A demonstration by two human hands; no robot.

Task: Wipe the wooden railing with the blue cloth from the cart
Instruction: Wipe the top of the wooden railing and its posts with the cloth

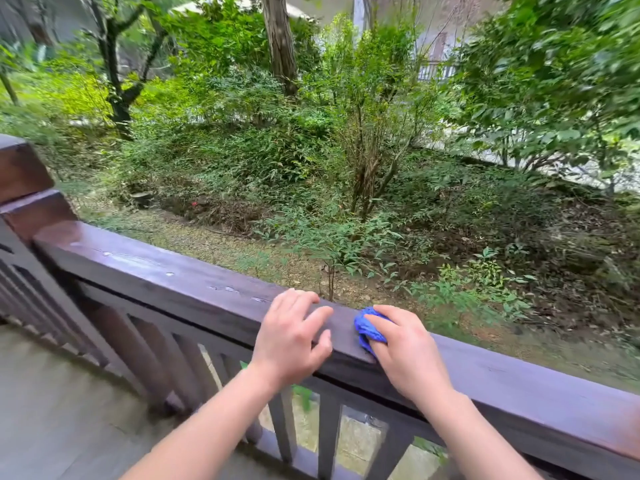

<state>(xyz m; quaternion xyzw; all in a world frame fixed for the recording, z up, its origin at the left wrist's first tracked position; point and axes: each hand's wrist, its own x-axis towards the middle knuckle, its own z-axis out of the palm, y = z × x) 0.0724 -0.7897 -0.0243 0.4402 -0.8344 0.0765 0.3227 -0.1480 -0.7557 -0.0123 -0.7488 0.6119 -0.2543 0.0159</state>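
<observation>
Dark brown wood, glossy with a few wet patches, forms the railing (166, 271), which runs diagonally across the view above slatted balusters (282, 424). Bunched blue cloth (369, 329) lies on the top rail, pressed under the right hand (407, 351), whose fingers grip it and hide most of it. Just beside it, the left hand (291, 337) rests open on the rail, holding nothing. Foliage (346, 150) beyond is blurred.

Left hand (292, 336) flat, fingers spread, palm down; right hand (407, 351) curled in closed grip, forearms bare.
</observation>
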